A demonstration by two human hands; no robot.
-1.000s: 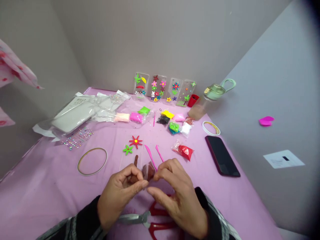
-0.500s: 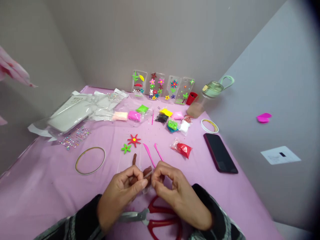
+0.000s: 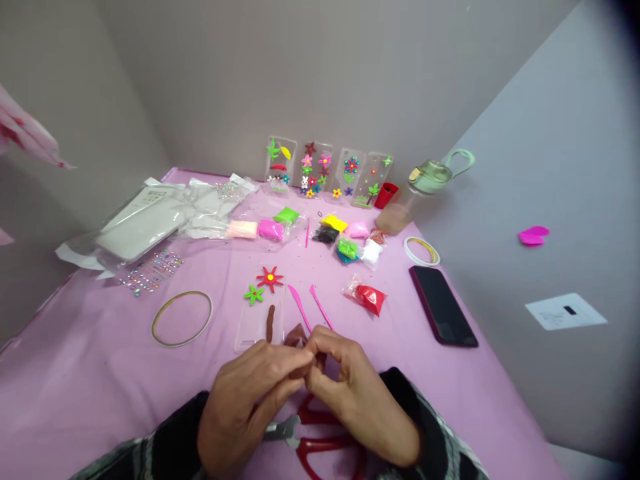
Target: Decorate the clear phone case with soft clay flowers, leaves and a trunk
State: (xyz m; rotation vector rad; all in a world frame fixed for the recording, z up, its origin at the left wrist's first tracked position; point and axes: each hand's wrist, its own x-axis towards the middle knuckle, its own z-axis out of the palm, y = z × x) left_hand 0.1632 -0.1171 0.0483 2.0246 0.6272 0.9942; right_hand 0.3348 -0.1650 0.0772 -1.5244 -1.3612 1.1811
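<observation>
My left hand [image 3: 255, 393] and my right hand [image 3: 350, 387] meet at the fingertips, both closed on a small clear packet of brown clay [image 3: 296, 336]. Fingers cover most of the packet. Just beyond it lies a clear phone case [image 3: 246, 333] bearing a red clay flower [image 3: 270, 279] with a yellow centre, a green clay flower [image 3: 253, 295] and a brown clay strip [image 3: 271, 323]. Red-handled scissors [image 3: 327, 444] rest beneath my hands, partly hidden. A pink clay knife [image 3: 299, 307] and another pink modelling tool [image 3: 321, 307] lie past my fingers.
A red clay packet [image 3: 371, 300], a phone [image 3: 443, 307] and a tape roll [image 3: 421, 252] are on the right. Another tape ring [image 3: 156, 319] and a gem sheet [image 3: 153, 272] lie left. Behind are several clay packets, decorated cases [image 3: 316, 170] and a bottle [image 3: 403, 208].
My left hand has shifted right and turned over the packet, closing up against my right fingertips. More of the brown strip and the clear case now shows.
</observation>
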